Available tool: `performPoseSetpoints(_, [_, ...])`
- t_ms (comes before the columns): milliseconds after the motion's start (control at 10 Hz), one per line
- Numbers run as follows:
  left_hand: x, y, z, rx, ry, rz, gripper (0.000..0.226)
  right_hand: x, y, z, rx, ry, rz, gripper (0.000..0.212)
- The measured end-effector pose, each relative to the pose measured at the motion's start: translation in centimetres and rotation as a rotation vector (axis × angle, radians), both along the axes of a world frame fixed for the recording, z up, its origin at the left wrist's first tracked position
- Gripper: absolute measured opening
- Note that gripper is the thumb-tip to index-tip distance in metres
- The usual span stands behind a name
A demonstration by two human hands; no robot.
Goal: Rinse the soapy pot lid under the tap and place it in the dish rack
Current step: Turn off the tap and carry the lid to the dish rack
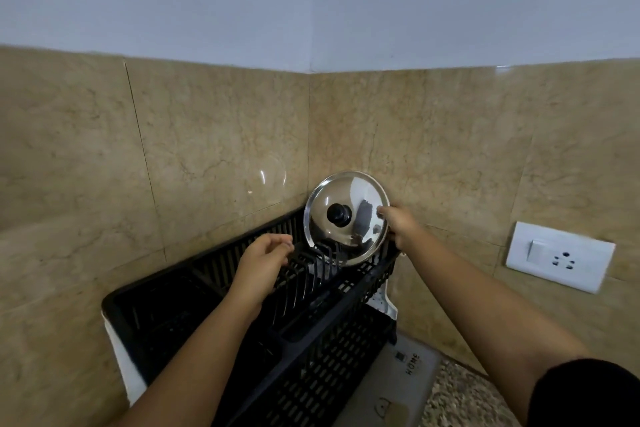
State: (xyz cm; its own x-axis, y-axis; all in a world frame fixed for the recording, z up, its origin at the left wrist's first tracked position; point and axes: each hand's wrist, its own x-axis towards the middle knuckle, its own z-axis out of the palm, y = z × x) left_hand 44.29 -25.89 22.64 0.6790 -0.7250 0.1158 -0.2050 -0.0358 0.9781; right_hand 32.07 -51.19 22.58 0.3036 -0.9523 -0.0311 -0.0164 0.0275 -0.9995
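Note:
A shiny steel pot lid (pixel 360 198) with a black knob stands upright on its edge at the far end of the black plastic dish rack (pixel 214 274), its lower rim among the rack's prongs. My right hand (pixel 398 224) grips the lid's right rim. My left hand (pixel 265 255) hovers over the prongs just left of the lid, fingers loosely curled, holding nothing. No tap or sink is in view.
The rack sits in a corner of tan marble-tiled walls. A white wall socket with a switch (pixel 559 256) is to the right. A beige mat marked HOME (pixel 398 381) lies on the speckled counter beside the rack.

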Motion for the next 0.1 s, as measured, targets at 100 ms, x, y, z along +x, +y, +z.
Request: performPoseSetpoints(100, [-1.56, 0.31, 1.2, -0.085, -0.036, 0.023, 0.011, -2.25, 1.17, 1.13, -0.042, -0.03, -0.012, 0.026])
